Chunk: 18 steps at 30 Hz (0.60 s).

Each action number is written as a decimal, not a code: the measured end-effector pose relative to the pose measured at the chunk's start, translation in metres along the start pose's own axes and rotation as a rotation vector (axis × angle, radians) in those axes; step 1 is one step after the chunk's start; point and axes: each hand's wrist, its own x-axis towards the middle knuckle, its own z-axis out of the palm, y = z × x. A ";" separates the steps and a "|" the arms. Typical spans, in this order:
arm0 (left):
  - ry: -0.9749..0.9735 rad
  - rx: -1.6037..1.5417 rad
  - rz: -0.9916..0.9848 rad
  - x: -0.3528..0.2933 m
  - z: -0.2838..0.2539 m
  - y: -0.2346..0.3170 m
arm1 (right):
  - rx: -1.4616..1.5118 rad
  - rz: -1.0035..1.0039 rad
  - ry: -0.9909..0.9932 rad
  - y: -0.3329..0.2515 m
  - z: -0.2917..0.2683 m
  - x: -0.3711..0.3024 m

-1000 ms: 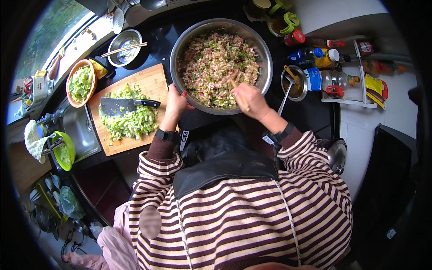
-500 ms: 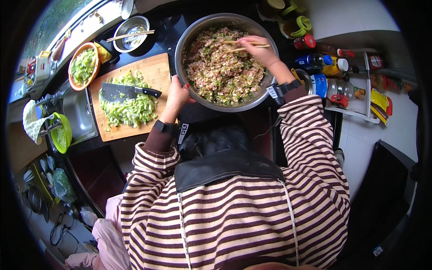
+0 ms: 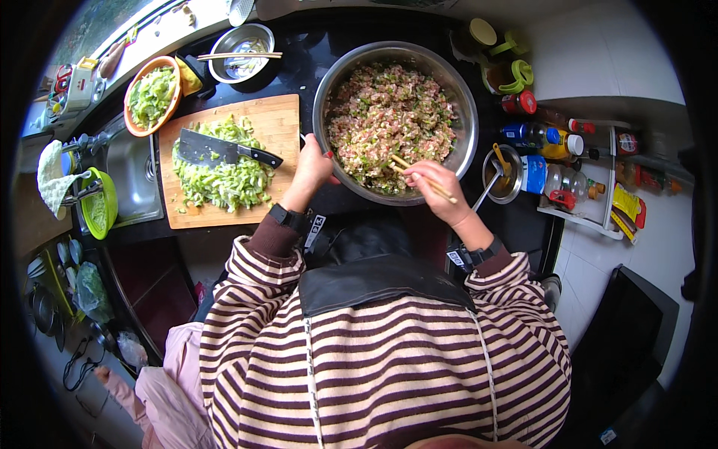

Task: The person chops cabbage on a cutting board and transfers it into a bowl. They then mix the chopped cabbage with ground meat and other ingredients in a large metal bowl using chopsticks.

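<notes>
Head view, right hand [image 3: 440, 193] with its grip closed around wooden chopsticks [image 3: 400, 160], tips at the minced mixture [image 3: 393, 116] inside a steel bowl [image 3: 468, 131] on the dark worktop [image 3: 299, 67], left hand [image 3: 313, 168] holding the bowl's left rim, cleaver [image 3: 203, 148] over chopped greens [image 3: 224, 187] on a cutting board [image 3: 280, 112].

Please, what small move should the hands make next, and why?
Perhaps push the chopsticks away from the body through the minced-meat mixture: the right hand grips them, tips at its near side, and the left hand rests against the steel bowl.
</notes>
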 end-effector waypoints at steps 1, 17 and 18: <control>-0.008 -0.006 -0.006 0.000 -0.001 0.002 | 0.052 0.027 0.004 -0.007 -0.004 0.004; -0.064 -0.032 -0.012 0.005 -0.003 -0.006 | -0.173 -0.104 0.012 0.068 -0.060 0.086; -0.060 -0.021 -0.003 0.005 -0.002 -0.008 | -0.010 0.012 0.061 0.062 -0.070 0.083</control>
